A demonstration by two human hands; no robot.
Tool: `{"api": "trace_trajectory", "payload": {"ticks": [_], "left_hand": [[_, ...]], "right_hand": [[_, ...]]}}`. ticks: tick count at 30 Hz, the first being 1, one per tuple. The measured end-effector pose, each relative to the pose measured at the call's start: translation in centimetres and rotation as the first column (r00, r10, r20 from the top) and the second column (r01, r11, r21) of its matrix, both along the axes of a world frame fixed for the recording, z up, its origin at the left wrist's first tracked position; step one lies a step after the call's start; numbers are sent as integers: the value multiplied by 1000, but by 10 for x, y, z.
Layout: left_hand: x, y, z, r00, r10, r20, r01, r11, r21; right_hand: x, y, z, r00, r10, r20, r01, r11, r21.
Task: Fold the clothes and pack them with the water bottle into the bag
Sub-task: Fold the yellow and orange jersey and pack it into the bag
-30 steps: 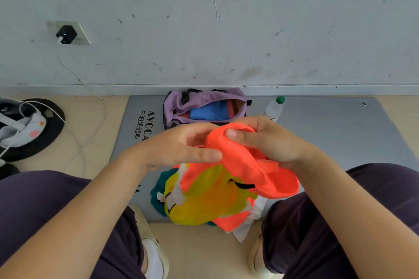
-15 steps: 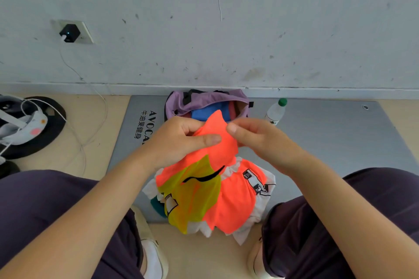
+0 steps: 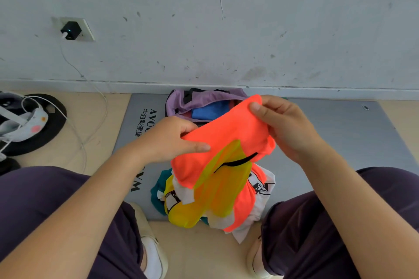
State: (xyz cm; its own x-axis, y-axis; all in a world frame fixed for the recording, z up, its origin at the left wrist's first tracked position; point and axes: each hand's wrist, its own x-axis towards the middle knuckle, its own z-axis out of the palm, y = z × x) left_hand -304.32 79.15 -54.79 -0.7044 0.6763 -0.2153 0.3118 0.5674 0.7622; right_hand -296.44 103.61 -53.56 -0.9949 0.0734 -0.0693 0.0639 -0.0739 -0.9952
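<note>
Orange and yellow fabric fills the middle of the frame: it is the garment (image 3: 223, 142), held up in the air by both hands. The left hand (image 3: 169, 140) grips its left edge, with the thumb lying flat on the front of the cloth and the other fingers curled behind it. The right hand (image 3: 286, 127) pinches the upper right corner, the thumb pressed on top and the fingers folded under the cloth. The lower part of the garment hangs down over a small pile of other clothes (image 3: 260, 190), white, teal and orange, which lies on the grey mat (image 3: 340, 138) in the lower centre. Behind the hands, in the upper centre near the wall, the purple bag (image 3: 199, 99) stands open on the mat, and something blue (image 3: 209, 111) is inside it. The water bottle is hidden behind the right hand, so I cannot tell its place. At the far left of the frame a black round object (image 3: 48, 124) with white cables lies on the floor. A black charger (image 3: 71, 30) sits in the wall socket in the upper left.
</note>
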Motion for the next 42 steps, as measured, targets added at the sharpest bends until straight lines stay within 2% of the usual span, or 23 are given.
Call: {"api": "trace_trajectory", "payload": {"ticks": [2, 5, 8, 11, 13, 16, 20, 24, 30, 32, 34, 36, 38, 40, 42], "left_hand": [[-2, -3, -1, 999, 38, -20, -38, 999, -5], [-1, -5, 5, 984, 153, -87, -147, 987, 67], [6, -5, 19, 973, 223, -53, -199, 937, 286], [9, -8, 31, 972, 217, -88, -156, 882, 444], [4, -9, 29, 955, 254, -151, -169, 889, 425], [-1, -8, 16, 913, 331, -237, -249, 915, 318], [-2, -8, 10, 872, 356, -337, -256, 917, 306], [-4, -13, 9, 854, 306, -420, -227, 947, 228], [-1, -15, 9, 904, 227, -362, -146, 960, 237], [-3, -16, 9, 916, 217, -338, -145, 964, 224], [-5, -19, 11, 953, 175, -245, -134, 975, 175], [-7, -21, 13, 988, 76, -136, -75, 997, 11], [-8, -21, 11, 996, 3, -92, -16, 990, -139], [-8, -19, 10, 996, -8, -86, 0, 995, -101], [-2, -14, 9, 996, 14, 90, -22, 995, 93]], "right_hand": [[-1, 6, 2, 998, -66, -21, 67, 997, 28], [0, 10, 4, 989, -137, -47, 140, 987, 77], [2, 8, 7, 976, -193, -103, 205, 970, 132], [3, 7, 14, 955, -245, -166, 272, 947, 168], [2, 6, 16, 956, -243, -164, 273, 942, 197], [-1, -1, 5, 965, -235, -114, 259, 914, 314], [-3, -3, -6, 974, -223, -28, 216, 892, 397], [-2, 3, -4, 999, -46, 5, 39, 894, 447], [-2, 8, -10, 994, 20, 109, -88, 736, 671], [-3, 11, -9, 995, 31, 93, -89, 686, 722], [-2, 14, -6, 998, 28, 62, -65, 670, 739], [-1, 16, -3, 998, 38, 48, -61, 705, 706], [1, 14, 1, 994, 106, 40, -111, 822, 559], [3, 9, 3, 988, 155, 18, -147, 888, 435], [4, 1, 5, 987, 160, -16, -139, 898, 417]]}}
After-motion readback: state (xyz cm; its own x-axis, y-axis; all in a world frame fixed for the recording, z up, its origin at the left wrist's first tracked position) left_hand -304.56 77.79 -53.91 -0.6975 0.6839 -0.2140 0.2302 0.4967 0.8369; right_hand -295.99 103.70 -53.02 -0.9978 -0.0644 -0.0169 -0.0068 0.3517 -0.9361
